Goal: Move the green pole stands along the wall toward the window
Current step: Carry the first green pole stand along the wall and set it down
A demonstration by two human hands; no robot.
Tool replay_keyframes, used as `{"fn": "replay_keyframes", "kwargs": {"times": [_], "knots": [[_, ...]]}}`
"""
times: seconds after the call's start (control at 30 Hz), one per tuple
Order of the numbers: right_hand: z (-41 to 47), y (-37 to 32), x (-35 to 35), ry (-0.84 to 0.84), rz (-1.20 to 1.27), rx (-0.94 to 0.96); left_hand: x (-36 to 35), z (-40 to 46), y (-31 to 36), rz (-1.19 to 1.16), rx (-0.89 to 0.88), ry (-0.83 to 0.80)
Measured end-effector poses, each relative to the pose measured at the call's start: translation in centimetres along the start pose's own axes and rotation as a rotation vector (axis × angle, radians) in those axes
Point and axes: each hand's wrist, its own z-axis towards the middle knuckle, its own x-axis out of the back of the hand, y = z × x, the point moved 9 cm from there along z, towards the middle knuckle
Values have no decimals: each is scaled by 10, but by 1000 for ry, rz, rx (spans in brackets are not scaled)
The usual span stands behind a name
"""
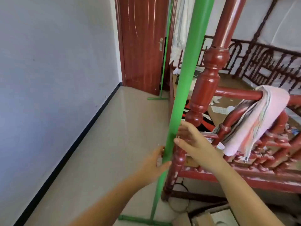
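Head view: near green pole stand [182,88] upright beside red bedpost [210,82], between both hands. Left hand [156,162] partly curled round pole, thumb in front; right hand [193,142] flat-fingered, fingertips touching its other side. Second green stand [164,62] far off by door [141,44].
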Motion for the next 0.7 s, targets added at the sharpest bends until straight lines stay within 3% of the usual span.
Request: {"fn": "replay_keyframes", "kwargs": {"times": [0.4, 0.7], "knots": [[14, -7, -22, -40, -5, 92, -12, -9, -35, -4, 142, 220], [27, -51, -117, -222, 98, 157, 67, -68, -65, 155, 269, 450]]}}
